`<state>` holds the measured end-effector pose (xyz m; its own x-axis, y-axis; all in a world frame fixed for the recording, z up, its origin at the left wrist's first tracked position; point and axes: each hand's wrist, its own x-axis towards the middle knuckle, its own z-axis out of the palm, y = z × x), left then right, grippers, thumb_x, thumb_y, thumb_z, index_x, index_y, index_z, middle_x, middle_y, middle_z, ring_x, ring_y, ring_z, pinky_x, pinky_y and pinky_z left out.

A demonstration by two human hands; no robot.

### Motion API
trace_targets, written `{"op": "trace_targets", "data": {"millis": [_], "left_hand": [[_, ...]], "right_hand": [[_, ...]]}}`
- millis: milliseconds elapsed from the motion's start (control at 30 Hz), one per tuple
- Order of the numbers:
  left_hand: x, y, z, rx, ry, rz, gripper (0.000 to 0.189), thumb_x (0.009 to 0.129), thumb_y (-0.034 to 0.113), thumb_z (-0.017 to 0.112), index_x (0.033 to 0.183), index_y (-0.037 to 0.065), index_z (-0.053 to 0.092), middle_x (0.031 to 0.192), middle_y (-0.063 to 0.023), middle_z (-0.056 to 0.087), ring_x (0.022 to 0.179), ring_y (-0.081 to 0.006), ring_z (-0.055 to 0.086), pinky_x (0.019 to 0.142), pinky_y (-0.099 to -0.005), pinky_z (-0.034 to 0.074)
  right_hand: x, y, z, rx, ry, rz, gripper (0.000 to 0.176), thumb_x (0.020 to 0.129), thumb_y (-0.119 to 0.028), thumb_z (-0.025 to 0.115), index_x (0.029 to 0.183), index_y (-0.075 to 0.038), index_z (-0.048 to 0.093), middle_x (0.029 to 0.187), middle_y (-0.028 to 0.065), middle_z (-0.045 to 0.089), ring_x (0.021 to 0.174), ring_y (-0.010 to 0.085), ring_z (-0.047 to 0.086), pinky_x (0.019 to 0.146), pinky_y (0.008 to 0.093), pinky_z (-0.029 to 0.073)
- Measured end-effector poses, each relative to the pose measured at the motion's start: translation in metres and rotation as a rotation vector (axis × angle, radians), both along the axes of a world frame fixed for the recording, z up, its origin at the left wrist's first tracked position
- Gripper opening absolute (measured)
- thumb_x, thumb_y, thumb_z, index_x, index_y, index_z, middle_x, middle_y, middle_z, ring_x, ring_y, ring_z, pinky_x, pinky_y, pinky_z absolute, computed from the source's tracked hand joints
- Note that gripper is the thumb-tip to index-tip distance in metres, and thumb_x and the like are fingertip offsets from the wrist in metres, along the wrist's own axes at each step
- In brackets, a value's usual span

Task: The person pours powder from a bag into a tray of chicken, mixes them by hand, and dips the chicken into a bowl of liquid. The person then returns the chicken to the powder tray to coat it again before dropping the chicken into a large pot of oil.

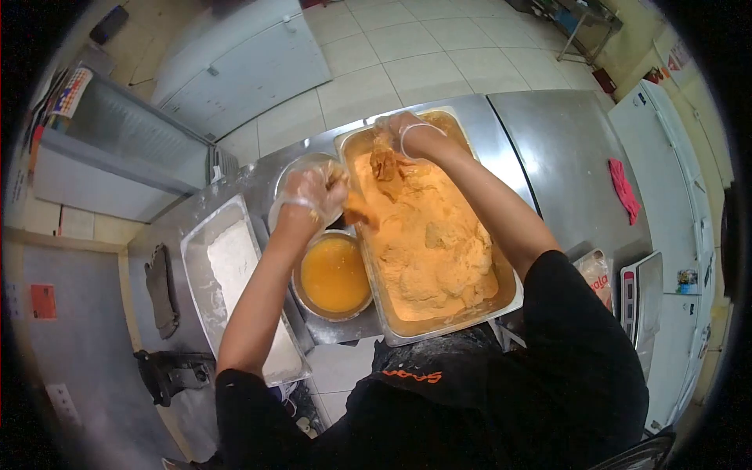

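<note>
A deep metal tray [382, 309] holds a lumpy bed of orange breading flour [439, 266]. My left hand [313, 190], in a clear plastic glove, is closed at the tray's left side. From its fingers an orange-coated piece of food [359, 210] hangs, smeared by motion. Also gloved, my right hand [403, 131] is closed over the tray's far end. Just below its fingers is a darker, wet-looking coated piece of meat [385, 168]; its exact grip is partly hidden. Beside the tray stands a round bowl of orange liquid [335, 274], and a second bowl [286, 174] lies partly beneath my left hand.
A long metal pan [200, 270] with white flour [233, 254] sits at the left. On the steel table [560, 157] to the right are a pink cloth [623, 190], a plastic bag [595, 274] and a scale [642, 301]. White freezers stand around.
</note>
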<state>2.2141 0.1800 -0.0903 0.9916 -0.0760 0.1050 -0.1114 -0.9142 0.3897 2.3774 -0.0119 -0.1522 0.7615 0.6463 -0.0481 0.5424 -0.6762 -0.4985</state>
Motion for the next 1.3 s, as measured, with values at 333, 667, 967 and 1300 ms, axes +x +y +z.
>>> {"op": "trace_targets", "data": {"millis": [333, 667, 967, 1300], "left_hand": [[0.009, -0.103, -0.188, 0.1, 0.745, -0.117, 0.086, 0.08, 0.049, 0.071, 0.15, 0.013, 0.034, 0.146, -0.0242, 0.041, 0.135, -0.0362, 0.042, 0.112, -0.0404, 0.036], [0.021, -0.121, -0.176, 0.06, 0.972, -0.375, 0.104, 0.064, 0.048, 0.085, 0.145, 0.003, 0.037, 0.14, -0.0256, 0.049, 0.127, -0.038, 0.05, 0.107, -0.0413, 0.041], [-0.011, -0.119, -0.232, 0.178, 0.433, -0.32, 0.073, 0.074, 0.031, 0.077, 0.134, 0.002, 0.049, 0.125, -0.0228, 0.06, 0.114, -0.0364, 0.06, 0.096, -0.0413, 0.05], [0.013, -0.114, -0.197, 0.669, 0.699, -0.229, 0.064, 0.086, 0.007, 0.057, 0.146, 0.003, 0.034, 0.13, -0.0233, 0.058, 0.116, -0.0297, 0.061, 0.095, -0.0413, 0.05]], "right_hand": [[-0.078, -0.127, -0.157, -0.417, -0.015, -0.051, 0.065, 0.082, -0.051, 0.068, 0.133, -0.011, 0.056, 0.122, 0.0233, 0.063, 0.114, 0.0396, 0.06, 0.093, 0.0448, 0.05], [-0.073, -0.135, -0.137, -0.47, 0.74, 0.286, 0.075, 0.082, -0.048, 0.069, 0.142, -0.012, 0.045, 0.139, 0.0173, 0.053, 0.12, 0.0352, 0.056, 0.096, 0.0452, 0.048], [-0.129, -0.121, -0.118, -0.379, 0.57, 0.169, 0.072, 0.076, -0.03, 0.08, 0.135, -0.007, 0.046, 0.11, 0.0236, 0.066, 0.105, 0.0386, 0.063, 0.088, 0.0453, 0.049], [-0.067, -0.107, -0.112, -0.685, 0.248, 0.106, 0.098, 0.073, -0.033, 0.083, 0.149, -0.007, 0.027, 0.127, 0.0242, 0.058, 0.116, 0.0306, 0.06, 0.094, 0.041, 0.05]]}}
